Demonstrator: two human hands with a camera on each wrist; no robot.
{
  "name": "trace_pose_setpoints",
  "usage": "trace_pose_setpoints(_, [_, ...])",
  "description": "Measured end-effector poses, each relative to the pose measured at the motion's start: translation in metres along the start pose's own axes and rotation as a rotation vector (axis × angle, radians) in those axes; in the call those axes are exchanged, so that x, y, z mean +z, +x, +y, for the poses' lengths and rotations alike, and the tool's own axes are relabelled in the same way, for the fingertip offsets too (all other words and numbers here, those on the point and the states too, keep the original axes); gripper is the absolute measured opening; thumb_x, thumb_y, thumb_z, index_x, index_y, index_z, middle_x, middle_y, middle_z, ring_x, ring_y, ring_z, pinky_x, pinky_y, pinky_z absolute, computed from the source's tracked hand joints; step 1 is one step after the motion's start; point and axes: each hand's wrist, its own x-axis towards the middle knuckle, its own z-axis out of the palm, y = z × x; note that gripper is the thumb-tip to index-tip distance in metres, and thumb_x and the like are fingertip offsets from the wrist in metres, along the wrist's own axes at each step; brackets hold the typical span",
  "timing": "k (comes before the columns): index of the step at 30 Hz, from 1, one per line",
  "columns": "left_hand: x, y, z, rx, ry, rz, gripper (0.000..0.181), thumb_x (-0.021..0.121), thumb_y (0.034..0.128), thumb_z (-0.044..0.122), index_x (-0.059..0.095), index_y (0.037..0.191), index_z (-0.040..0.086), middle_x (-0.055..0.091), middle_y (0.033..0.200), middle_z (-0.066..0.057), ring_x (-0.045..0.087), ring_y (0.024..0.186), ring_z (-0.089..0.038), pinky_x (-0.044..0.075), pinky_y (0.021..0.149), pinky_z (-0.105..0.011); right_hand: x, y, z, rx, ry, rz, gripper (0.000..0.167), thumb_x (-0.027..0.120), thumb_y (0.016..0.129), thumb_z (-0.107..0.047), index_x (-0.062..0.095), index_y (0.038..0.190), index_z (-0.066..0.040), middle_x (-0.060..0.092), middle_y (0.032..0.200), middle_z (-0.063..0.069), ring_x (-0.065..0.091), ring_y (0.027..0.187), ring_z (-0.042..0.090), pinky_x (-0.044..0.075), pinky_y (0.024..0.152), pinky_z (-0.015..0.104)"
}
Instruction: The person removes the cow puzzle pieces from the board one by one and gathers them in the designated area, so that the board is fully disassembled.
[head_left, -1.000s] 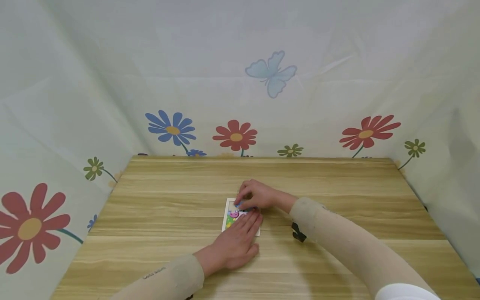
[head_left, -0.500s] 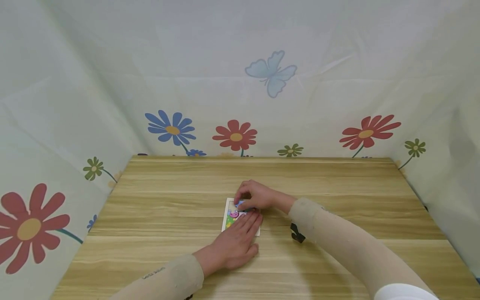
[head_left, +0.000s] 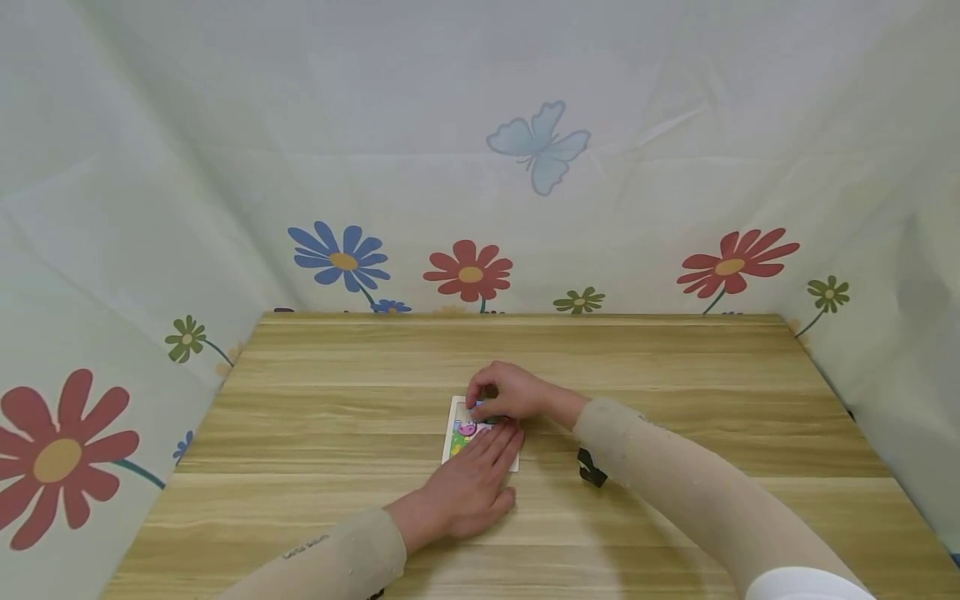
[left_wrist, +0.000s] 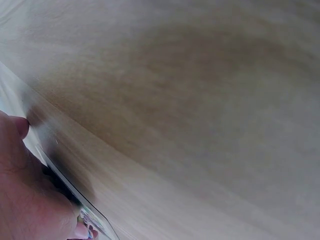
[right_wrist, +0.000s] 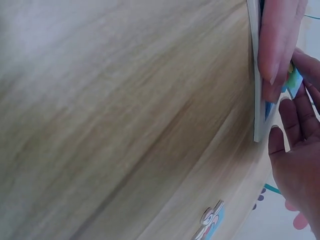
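Observation:
A small picture puzzle board (head_left: pixel 447 446) with a pale frame lies mid-table in the head view; a pink animal face and green ground show on it. My left hand (head_left: pixel 474 483) rests across its near right part, fingers straight and covering much of the picture. At the board's far edge my right hand (head_left: pixel 512 392) pinches a small blue and green puzzle piece (right_wrist: pixel 295 82) between thumb and finger, tilted up from the board. The other right fingers are spread in the right wrist view. In the left wrist view, my left hand (left_wrist: pixel 30 195) hides most of the board.
A loose puzzle piece (right_wrist: pixel 211 222) lies on the wooden table (head_left: pixel 337 400), seen in the right wrist view. A black object (head_left: pixel 591 468) shows beneath the right forearm. Flower-printed cloth (head_left: pixel 420 167) hangs behind the table and along both sides.
My right fingers have shifted slightly left and tilted the puzzle piece they pinch. My left hand has stayed in place on the board.

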Motion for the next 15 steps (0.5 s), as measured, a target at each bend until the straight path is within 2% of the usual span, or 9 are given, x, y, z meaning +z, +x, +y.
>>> trace_pose_setpoints(6, [-0.0014,0.0005,0.0003,0.005,0.003,0.002,0.066,0.039,0.096,0.034,0.025,0.146,-0.006,0.023,0.152,-0.021,0.019,0.141,-0.03,0.021,0.113,-0.04,0.0014,0.0014,-0.0013,0.062,0.06,-0.012,0.003,0.072,0.085,-0.016,0.069,0.086,-0.015,0.063,0.079,-0.008,0.054,0.074,0.01,0.048,0.07,0.023])
trace_pose_setpoints(15, [-0.003,0.0002,0.0005,-0.003,-0.017,-0.025,0.065,0.038,0.0965,0.034,0.024,0.147,-0.005,0.02,0.153,-0.021,0.017,0.141,-0.029,0.021,0.113,-0.04,-0.0011,-0.0007,-0.0062,0.128,0.139,-0.018,0.005,0.07,0.086,-0.017,0.07,0.086,-0.012,0.066,0.078,-0.005,0.059,0.071,0.01,0.052,0.067,0.024])
